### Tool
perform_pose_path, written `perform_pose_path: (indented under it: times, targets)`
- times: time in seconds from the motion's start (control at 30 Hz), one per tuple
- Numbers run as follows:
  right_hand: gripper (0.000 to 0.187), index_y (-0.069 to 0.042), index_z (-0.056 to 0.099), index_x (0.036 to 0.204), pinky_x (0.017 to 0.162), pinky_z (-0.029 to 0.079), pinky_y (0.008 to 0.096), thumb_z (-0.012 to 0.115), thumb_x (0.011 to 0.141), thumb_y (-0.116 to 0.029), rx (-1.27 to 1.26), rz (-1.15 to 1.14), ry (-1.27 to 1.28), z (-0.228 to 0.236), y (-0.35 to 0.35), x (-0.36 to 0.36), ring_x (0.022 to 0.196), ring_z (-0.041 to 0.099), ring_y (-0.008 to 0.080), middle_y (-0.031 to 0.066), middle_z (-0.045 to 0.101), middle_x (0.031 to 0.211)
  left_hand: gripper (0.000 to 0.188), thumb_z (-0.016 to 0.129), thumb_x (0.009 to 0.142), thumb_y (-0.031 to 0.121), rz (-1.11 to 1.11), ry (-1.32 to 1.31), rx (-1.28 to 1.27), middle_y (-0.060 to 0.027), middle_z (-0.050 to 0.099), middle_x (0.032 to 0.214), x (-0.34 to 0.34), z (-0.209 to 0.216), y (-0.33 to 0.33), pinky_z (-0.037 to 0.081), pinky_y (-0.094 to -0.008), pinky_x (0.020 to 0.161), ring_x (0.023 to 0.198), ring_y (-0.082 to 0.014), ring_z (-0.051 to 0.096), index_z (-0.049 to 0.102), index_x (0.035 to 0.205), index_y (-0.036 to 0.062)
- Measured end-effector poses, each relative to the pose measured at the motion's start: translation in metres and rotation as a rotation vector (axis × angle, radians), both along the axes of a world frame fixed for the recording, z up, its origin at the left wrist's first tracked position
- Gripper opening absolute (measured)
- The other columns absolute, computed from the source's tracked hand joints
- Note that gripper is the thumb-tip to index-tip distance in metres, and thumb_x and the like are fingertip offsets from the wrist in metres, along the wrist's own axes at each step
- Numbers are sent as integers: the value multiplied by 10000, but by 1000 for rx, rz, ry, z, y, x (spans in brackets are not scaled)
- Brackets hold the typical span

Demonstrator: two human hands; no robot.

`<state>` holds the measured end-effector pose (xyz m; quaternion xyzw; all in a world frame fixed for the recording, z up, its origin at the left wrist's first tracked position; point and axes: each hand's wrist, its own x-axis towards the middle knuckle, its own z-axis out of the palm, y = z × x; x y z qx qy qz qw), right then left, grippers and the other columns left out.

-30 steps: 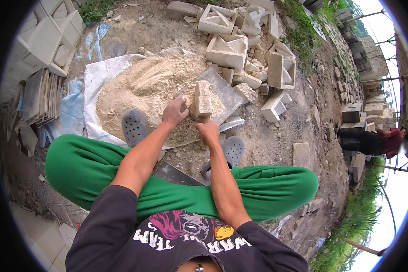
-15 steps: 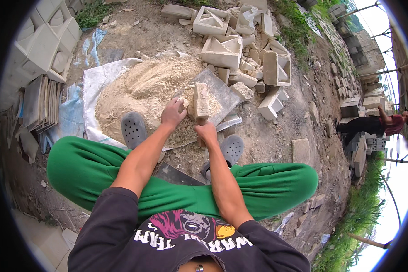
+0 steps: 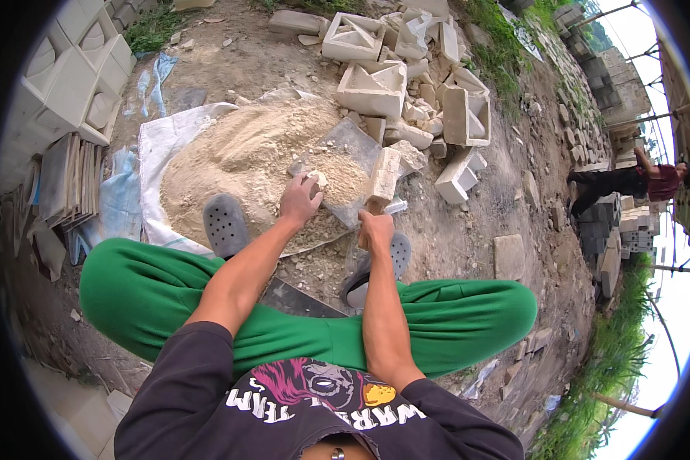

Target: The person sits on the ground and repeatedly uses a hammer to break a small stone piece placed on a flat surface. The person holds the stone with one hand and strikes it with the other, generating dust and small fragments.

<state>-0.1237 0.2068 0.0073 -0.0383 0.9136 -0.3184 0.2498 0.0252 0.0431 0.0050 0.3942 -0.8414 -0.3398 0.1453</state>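
Observation:
My right hand (image 3: 376,228) is wrapped round the handle of a wooden mallet (image 3: 384,175), a thick, dust-covered block pointing away from me and tilted to the right. To its left, my left hand (image 3: 300,201) has its fingers closed round a pale lump of stone (image 3: 317,180). That lump rests over crushed pale rubble (image 3: 343,178) at the edge of a grey slab (image 3: 350,138). A broad heap of sandy powder (image 3: 241,142) spreads over a white sack (image 3: 152,153) beyond my left hand.
Broken cream-coloured blocks (image 3: 372,88) lie piled at the far right. Stacked white blocks (image 3: 77,69) and thin boards (image 3: 73,180) stand at the left. My grey clogs (image 3: 226,225) flank the work spot. Another person (image 3: 629,182) is bent over grey blocks at the far right.
My right hand has swung the mallet to the right, away from the lump, and tilted it. My left hand has shifted slightly right with the lump.

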Motion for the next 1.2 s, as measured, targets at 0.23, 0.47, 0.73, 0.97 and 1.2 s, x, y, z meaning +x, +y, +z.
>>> perform_pose_path:
  times: [0.23,0.47,0.73,0.97,1.2]
  targets:
    - [574,95,704,994,861,546,452,753,667,-374,22,95,-161,3,-22,25,963,705,421,311,709,965,481,711,850,247,-61,5,-28,-176,559,1376,-19,-5,-9,459,-450,1041,1247,-370,536,639,1309,122]
    - [379,51,678,970,554,568,345,761,730,-231,-143,170,-45,14,-32,14,593,707,220,141,711,758,502,724,810,254,-37,-14,-80,-160,574,1349,-15,-4,-16,471,-443,1031,1240,-355,535,647,1289,123]
    - [363,41,699,963,656,556,385,757,740,-239,-329,231,114,82,-62,17,715,731,331,202,726,768,482,724,804,256,-38,50,-108,-145,582,1327,0,-14,-20,472,-437,1022,1217,-348,541,658,1265,130]
    - [453,55,719,963,681,571,404,742,689,-305,-36,249,-224,18,-50,20,731,739,336,222,731,803,494,728,804,261,-25,-10,-87,-150,572,1355,-6,-14,-21,465,-440,1036,1236,-359,540,655,1275,129]
    - [243,46,667,787,527,541,338,744,751,-181,-406,178,59,108,-72,23,549,690,191,117,680,644,526,741,799,259,-23,-13,-23,-182,563,1387,-7,-9,-20,454,-436,1059,1259,-360,536,646,1298,125]
